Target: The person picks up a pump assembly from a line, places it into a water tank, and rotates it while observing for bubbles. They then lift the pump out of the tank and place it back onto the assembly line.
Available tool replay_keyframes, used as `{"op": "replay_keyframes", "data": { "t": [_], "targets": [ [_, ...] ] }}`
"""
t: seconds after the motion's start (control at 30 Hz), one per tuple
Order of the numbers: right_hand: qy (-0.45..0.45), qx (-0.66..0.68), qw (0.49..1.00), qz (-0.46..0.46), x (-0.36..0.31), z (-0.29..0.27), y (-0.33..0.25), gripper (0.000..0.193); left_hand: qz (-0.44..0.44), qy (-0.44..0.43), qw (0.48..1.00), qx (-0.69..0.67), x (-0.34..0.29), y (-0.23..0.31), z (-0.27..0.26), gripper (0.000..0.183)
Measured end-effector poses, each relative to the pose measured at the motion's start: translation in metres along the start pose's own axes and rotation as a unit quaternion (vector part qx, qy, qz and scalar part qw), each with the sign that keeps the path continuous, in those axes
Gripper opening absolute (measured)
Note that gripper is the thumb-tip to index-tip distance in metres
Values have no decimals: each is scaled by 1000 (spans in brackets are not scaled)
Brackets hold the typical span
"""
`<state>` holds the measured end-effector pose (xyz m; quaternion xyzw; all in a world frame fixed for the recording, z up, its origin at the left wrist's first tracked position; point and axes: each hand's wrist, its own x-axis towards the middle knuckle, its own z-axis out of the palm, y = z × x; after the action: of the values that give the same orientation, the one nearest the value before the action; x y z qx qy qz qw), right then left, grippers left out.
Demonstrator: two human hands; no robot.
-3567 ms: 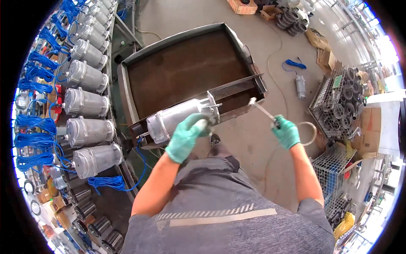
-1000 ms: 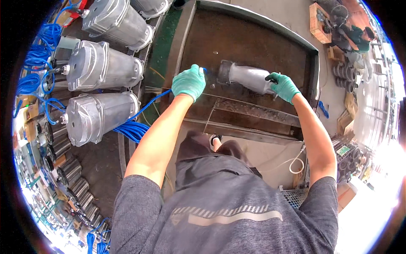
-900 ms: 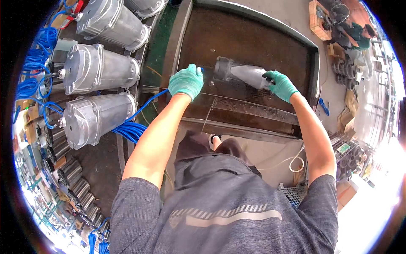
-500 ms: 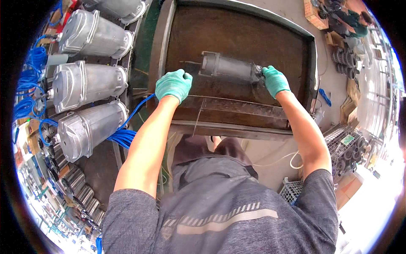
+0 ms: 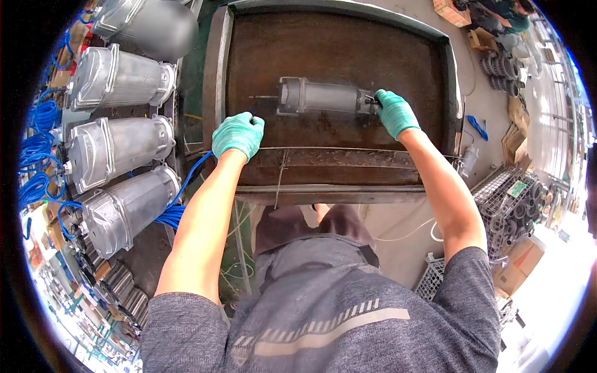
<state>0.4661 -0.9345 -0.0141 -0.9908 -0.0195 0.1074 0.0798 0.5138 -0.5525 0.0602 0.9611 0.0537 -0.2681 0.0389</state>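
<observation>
A grey metal pump-like housing [image 5: 326, 97] lies on its side under the brown water of a wide metal tank [image 5: 214, 81]. A thin rod or cable stub sticks out of its left end. My right hand [image 5: 396, 115], in a green glove, is closed at the housing's right end, with the fingertips at the dark fittings there. My left hand [image 5: 239, 135], also gloved in green, is closed over the tank's near left side. A blue cable [image 5: 199, 163] runs up from the left into that hand. What lies inside the left fist is mostly hidden.
Several similar grey housings [image 5: 121, 146] stand in a row on the left, with coiled blue cables [image 5: 38, 152] beside them. A bar [image 5: 348, 158] crosses the tank's near part. On the right are wire baskets [image 5: 497, 193] of dark parts, and a person [image 5: 513, 18] far off.
The disturbed water at the housing's right end has calmed, and the housing shows more clearly. The whole view has shifted, so the tank and left-hand row sit further left. Both hands keep their grip.
</observation>
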Motion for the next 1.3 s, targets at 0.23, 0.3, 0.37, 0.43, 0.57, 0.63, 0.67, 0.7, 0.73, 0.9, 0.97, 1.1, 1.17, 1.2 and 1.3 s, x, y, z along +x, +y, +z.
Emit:
{"op": "replay_keyframes", "data": {
  "t": [0.23,0.3,0.37,0.43,0.57,0.63,0.67,0.7,0.73,0.9,0.97,1.1,1.17,1.2,1.3],
  "targets": [
    [19,47,999,15,-10,-10,-5,18,0,4,1000,7,1,-1,4,38],
    [33,60,998,13,-16,-12,-3,22,0,4,1000,10,2,0,4,38],
    [54,82,995,9,-24,-17,-1,25,-2,5,1000,10,2,0,4,38],
    [82,113,990,5,-37,-26,5,27,-5,6,1000,11,1,0,4,38],
    [186,159,965,91,-77,-43,42,27,-8,3,1000,13,-2,2,2,38],
    [230,180,948,130,-98,-40,77,27,-12,-1,1000,15,-3,2,1,38],
    [241,169,942,160,-108,-41,90,28,-12,-4,1000,17,-2,3,2,38],
    [259,161,938,165,-116,-37,107,29,-13,-5,1000,21,-3,4,1,38],
    [258,168,932,192,-122,-31,123,30,-8,-3,1000,20,-4,5,0,39],
    [231,159,901,330,-117,-17,130,43,-6,5,1000,28,-2,5,3,40],
    [188,122,906,359,-113,-25,118,50,-7,7,1000,27,-4,7,2,40],
    [125,96,915,371,-111,-27,122,55,-8,17,999,29,-8,10,0,41],
    [94,76,916,382,-109,-29,121,57,-8,23,999,36,-7,10,1,41],
    [85,80,915,385,-108,-32,119,58,1,27,999,30,-7,9,3,41],
    [58,83,913,395,-107,-38,115,56,5,37,999,31,-4,8,7,40]
  ]
}}
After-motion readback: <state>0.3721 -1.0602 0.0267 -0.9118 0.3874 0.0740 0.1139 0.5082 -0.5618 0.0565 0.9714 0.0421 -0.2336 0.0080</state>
